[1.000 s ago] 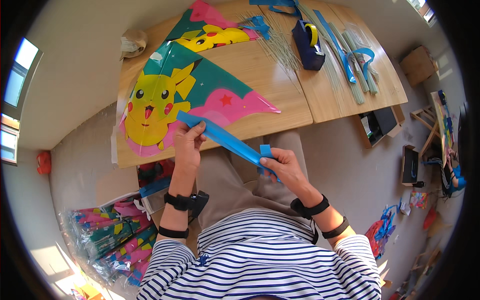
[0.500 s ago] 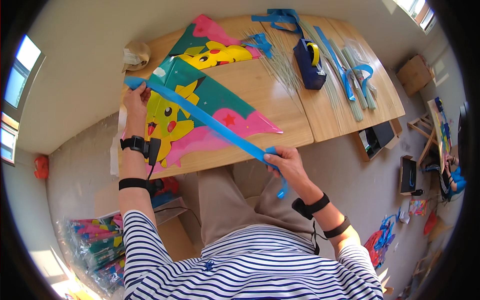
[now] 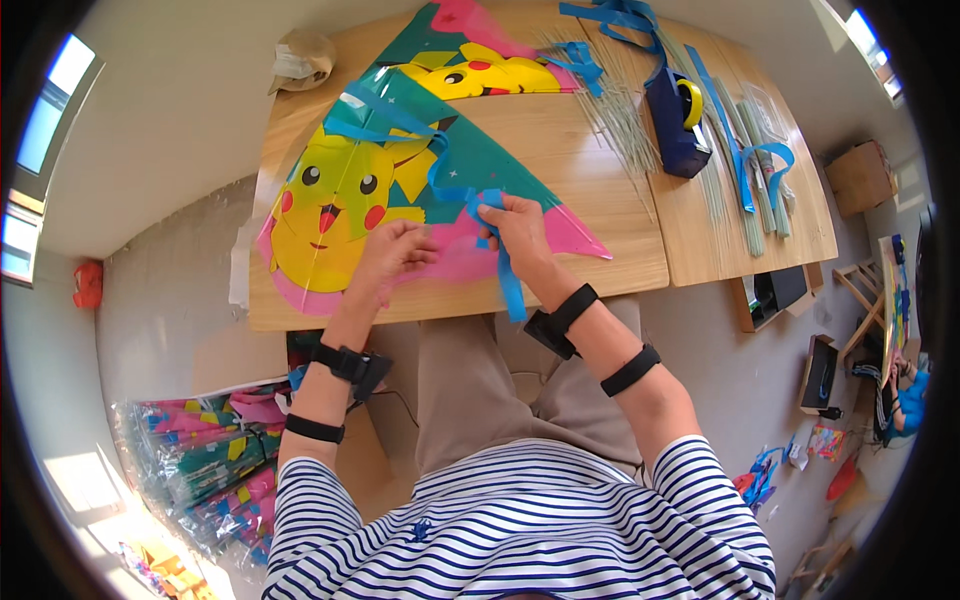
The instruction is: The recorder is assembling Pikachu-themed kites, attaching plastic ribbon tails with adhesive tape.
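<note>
A long blue ribbon trails from my right hand, which pinches it between thumb and fingers. Its far part lies loosely across the upper kite area, and a short tail hangs down toward the table's front edge. My left hand hovers over the pink lower part of the kite, fingers loosely bent, with nothing visible in them. Beneath both hands spreads a triangular plastic kite, green and pink with a yellow cartoon creature. Behind it lies a second similar kite sheet, partly covered by the first.
Thin pale rods lie right of the kites, beside a dark blue tape dispenser with yellow tape. More rod bundles and blue ribbon pieces sit farther right. A brown paper bag stands at the back left. Bagged kites fill the lower left.
My left hand has let go of the ribbon's far end and come down toward the middle. My right hand has moved up and left over the kite, and the once taut ribbon now lies slack.
</note>
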Motion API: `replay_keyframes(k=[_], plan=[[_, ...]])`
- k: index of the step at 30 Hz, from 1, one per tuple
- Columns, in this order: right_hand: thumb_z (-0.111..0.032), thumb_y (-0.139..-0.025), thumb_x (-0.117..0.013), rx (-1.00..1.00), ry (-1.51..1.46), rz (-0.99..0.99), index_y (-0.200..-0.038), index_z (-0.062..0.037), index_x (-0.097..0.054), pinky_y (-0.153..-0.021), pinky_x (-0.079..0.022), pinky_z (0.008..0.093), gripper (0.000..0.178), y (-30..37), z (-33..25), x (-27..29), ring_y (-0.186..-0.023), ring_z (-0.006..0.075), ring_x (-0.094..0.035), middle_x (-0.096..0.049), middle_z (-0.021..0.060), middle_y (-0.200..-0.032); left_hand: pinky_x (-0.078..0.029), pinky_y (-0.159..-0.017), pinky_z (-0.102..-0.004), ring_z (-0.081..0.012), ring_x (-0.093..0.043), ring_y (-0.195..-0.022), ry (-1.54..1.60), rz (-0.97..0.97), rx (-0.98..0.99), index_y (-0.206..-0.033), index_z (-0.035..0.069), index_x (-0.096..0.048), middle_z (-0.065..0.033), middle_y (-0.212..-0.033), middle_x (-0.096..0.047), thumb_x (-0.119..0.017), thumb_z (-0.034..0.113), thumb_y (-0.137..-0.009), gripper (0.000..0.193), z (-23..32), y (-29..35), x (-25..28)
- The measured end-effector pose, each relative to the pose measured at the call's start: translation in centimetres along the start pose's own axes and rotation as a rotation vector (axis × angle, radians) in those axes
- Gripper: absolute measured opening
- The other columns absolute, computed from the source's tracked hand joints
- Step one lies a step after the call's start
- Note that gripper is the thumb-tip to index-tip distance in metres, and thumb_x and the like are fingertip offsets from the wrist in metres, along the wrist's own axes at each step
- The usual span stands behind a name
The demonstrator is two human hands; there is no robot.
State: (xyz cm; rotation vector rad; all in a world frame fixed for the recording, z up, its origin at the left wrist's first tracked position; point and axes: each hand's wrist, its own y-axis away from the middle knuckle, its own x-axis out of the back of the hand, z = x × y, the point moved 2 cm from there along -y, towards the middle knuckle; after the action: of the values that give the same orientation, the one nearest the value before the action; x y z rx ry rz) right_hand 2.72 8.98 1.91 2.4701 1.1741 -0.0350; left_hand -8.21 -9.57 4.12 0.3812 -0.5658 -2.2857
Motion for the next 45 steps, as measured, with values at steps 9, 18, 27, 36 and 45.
replay_keyframes(k=[9,18,27,36,45], plan=[[-0.010,-0.090,-0.067,0.017,0.017,-0.051,-0.083,0.0019,-0.068,-0.044,-0.043,0.0292,0.014,2.6,-0.3,-1.7,-0.049,0.0144,-0.056,-0.064,0.0099,-0.066,-0.055,-0.073,-0.0305,-0.0164,-0.067,-0.077,0.407,0.035,-0.134,-0.102,0.006,-0.062,-0.0056,-0.086,-0.068,-0.077,0.010,-0.084,0.024,-1.1,-4.6,-3.6],[-0.016,-0.092,-0.069,0.065,0.313,-0.034,-0.092,0.0010,-0.073,-0.061,-0.047,0.0252,0.018,5.7,-0.1,5.2,-0.066,0.0094,-0.061,-0.069,0.0046,-0.076,-0.052,-0.061,-0.0243,-0.0137,-0.066,-0.070,-0.088,0.439,-0.591,-0.109,-0.002,-0.065,-0.0074,-0.087,-0.069,-0.081,0.013,-0.080,0.036,11.5,-11.5,10.7],[-0.017,-0.091,-0.070,-0.124,0.149,-0.013,-0.091,0.0010,-0.074,-0.060,-0.046,0.0242,0.019,11.2,1.3,10.8,-0.066,0.0088,-0.057,-0.066,0.0011,-0.075,-0.052,-0.087,-0.0383,-0.0303,-0.067,-0.098,-0.946,0.648,-0.760,-0.108,0.003,-0.068,-0.0145,-0.103,-0.071,-0.076,0.016,-0.078,0.034,9.7,-6.8,5.4],[-0.017,-0.090,-0.070,-0.078,0.161,0.025,-0.089,-0.0024,-0.074,-0.053,-0.041,0.0255,0.015,13.0,0.3,12.4,-0.060,0.0063,-0.052,-0.061,-0.0024,-0.068,-0.052,-0.077,-0.0279,-0.0147,-0.066,-0.085,-0.286,-0.069,-0.357,-0.105,0.001,-0.066,-0.0082,-0.099,-0.071,-0.068,0.010,-0.092,0.016,-5.2,2.7,-14.7],[-0.017,-0.088,-0.071,0.043,0.548,-0.076,-0.087,-0.0004,-0.072,-0.055,-0.039,0.0271,0.017,15.7,-0.9,15.6,-0.061,0.0073,-0.048,-0.055,-0.0017,-0.063,-0.059,-0.082,-0.0339,-0.0173,-0.068,-0.088,0.396,-0.110,-0.165,-0.107,0.004,-0.059,-0.0067,-0.094,-0.068,-0.071,-0.004,-0.085,0.027,-4.2,2.4,-19.9]])
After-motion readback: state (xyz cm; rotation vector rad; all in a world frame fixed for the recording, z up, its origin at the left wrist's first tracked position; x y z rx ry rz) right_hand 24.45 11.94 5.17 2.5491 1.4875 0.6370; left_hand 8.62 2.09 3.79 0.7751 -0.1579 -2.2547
